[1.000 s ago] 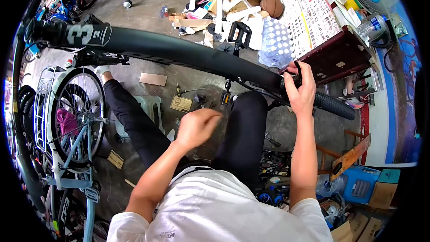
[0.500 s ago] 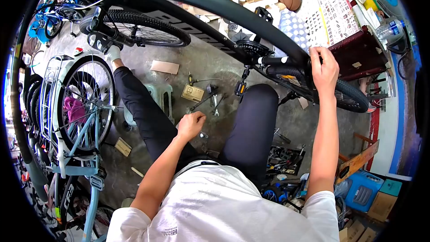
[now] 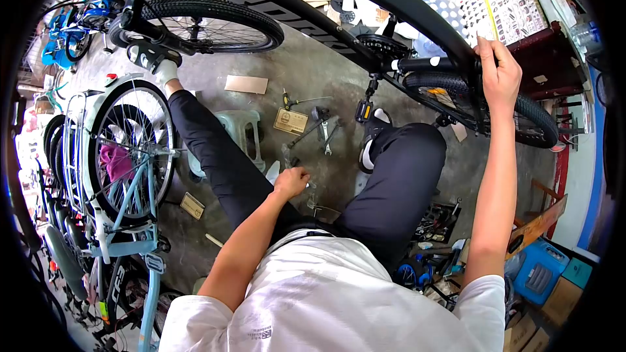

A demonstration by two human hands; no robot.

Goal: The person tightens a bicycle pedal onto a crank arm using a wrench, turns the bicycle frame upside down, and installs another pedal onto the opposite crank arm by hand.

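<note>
A dark bicycle frame [image 3: 306, 26] with grey lettering stretches across the upper part of the head view. My right hand [image 3: 500, 77] is closed around it at the rear, near the rear wheel [image 3: 536, 120]. The chainring [image 3: 385, 45] and a pedal [image 3: 364, 111] with an orange reflector are below the frame. My left hand [image 3: 291, 182] hovers between my thighs with curled fingers, away from the bicycle. Whatever it may hold is hidden. On the floor ahead of it are wrenches [image 3: 326, 137], a screwdriver [image 3: 287, 100] and a small tan box [image 3: 291, 120].
A pale blue bicycle [image 3: 151, 221] stands at my left. A plastic stool [image 3: 236, 132] is beside my left leg. A blue case [image 3: 536, 274] and loose tools [image 3: 437, 225] lie at the right. A printed sheet [image 3: 508, 10] covers a dark red cabinet [image 3: 551, 58].
My right knee has swung outward, and my right shoe now shows beside the pedal. The view has shifted. My right hand stays on the frame; my left remains curled over my lap.
</note>
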